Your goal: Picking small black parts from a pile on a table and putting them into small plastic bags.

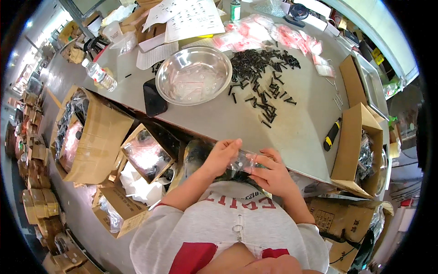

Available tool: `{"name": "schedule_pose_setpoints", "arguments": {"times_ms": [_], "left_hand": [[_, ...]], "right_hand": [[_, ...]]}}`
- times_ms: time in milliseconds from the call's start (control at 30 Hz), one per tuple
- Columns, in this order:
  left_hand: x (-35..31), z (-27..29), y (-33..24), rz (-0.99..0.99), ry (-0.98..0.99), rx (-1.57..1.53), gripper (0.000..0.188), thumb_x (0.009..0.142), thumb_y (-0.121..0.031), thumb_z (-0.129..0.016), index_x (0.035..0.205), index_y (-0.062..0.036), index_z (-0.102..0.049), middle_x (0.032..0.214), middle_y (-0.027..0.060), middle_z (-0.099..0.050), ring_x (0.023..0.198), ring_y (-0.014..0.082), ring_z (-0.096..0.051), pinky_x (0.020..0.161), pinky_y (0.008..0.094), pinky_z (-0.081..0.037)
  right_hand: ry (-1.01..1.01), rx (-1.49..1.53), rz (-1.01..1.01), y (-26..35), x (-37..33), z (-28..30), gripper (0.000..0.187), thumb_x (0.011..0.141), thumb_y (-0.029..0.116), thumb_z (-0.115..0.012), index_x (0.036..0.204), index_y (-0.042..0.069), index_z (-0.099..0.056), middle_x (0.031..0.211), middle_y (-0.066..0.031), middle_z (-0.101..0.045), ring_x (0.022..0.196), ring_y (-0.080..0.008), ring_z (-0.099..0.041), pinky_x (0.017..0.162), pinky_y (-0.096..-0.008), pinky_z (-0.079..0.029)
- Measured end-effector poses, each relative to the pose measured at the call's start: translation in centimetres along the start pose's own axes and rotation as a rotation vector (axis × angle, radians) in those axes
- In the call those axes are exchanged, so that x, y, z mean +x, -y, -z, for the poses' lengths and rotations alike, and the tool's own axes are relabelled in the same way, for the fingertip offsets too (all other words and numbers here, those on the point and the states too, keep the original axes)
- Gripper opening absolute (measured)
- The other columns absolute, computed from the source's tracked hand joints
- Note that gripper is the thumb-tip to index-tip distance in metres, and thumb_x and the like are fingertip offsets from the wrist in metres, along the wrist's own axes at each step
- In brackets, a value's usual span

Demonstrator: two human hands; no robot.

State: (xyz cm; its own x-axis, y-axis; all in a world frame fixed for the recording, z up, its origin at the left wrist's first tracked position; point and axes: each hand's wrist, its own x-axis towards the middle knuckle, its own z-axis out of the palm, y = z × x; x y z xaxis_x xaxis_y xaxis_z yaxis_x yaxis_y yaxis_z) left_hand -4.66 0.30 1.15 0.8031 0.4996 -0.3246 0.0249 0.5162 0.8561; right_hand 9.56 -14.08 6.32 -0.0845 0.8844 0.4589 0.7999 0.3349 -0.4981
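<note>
Just off the table's near edge, a small clear plastic bag (241, 161) is stretched between my two hands. My left hand (222, 156) pinches its left end between thumb and fingers. At the other end, my right hand (273, 172) grips the bag, its fingers curled. Something small and pale shows in the bag, too small to make out. Beyond my hands, black screws (264, 93) lie loose and heaped on the grey table (207, 119). Left of them stands a shiny steel bowl (227, 68) with flat clear packets in it.
A black phone-like slab (155, 98) lies beside the bowl, near a clear bottle (99, 75). Red-and-white plastic bags (292, 36) and paper sheets (194, 20) cover the far side. A yellow-black utility knife (333, 134) lies near a cardboard box (351, 150). Open cartons (98, 141) stand at lower left.
</note>
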Motion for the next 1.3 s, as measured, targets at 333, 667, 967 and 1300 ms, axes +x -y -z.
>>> {"name": "schedule_pose_setpoints", "arguments": {"times_ms": [333,667,967,1300], "left_hand": [[-1.3,-1.1,-2.7,-0.972,-0.085,1.265,0.06,0.061,-0.03,-0.081,0.106,-0.0051,-0.051,0.098,0.0145,-0.053,0.094,0.0285,-0.054,0.077,0.0326,-0.043],[-1.4,-1.0,0.5,-0.423,0.038,0.983,0.032,0.074,-0.018,-0.072,0.093,-0.0034,-0.051,0.074,0.0099,-0.058,0.069,0.0272,-0.058,0.064,0.0366,-0.047],[-2.0,0.2,1.5,-0.361,0.061,0.956,0.036,0.074,-0.023,-0.074,0.094,-0.0032,-0.052,0.076,0.0102,-0.059,0.072,0.0252,-0.06,0.066,0.0349,-0.048],[-1.4,-1.1,3.6,-0.367,0.219,0.934,0.034,0.075,-0.024,-0.072,0.091,-0.0033,-0.051,0.076,0.0118,-0.057,0.069,0.0265,-0.058,0.063,0.0353,-0.047]], "right_hand": [[0.103,-0.078,-0.129,-0.3,0.7,-0.4,0.029,0.066,-0.002,-0.061,0.092,0.009,-0.066,0.114,-0.0083,-0.057,0.102,-0.0328,-0.053,0.084,-0.0408,-0.046],[-0.175,-0.354,-0.471,-9.0,3.2,-1.0,0.023,0.075,0.005,-0.066,0.098,0.004,-0.063,0.105,-0.0147,-0.055,0.09,-0.035,-0.057,0.078,-0.0418,-0.049],[0.001,-0.248,-0.591,-9.7,1.2,0.1,0.02,0.074,0.003,-0.066,0.094,0.004,-0.063,0.105,-0.0154,-0.058,0.092,-0.036,-0.059,0.075,-0.0443,-0.049],[0.153,-0.244,-0.422,-14.0,2.2,3.4,0.043,0.073,-0.003,-0.064,0.114,0.007,-0.055,0.103,-0.0157,-0.056,0.095,-0.0366,-0.057,0.078,-0.0416,-0.047]]}}
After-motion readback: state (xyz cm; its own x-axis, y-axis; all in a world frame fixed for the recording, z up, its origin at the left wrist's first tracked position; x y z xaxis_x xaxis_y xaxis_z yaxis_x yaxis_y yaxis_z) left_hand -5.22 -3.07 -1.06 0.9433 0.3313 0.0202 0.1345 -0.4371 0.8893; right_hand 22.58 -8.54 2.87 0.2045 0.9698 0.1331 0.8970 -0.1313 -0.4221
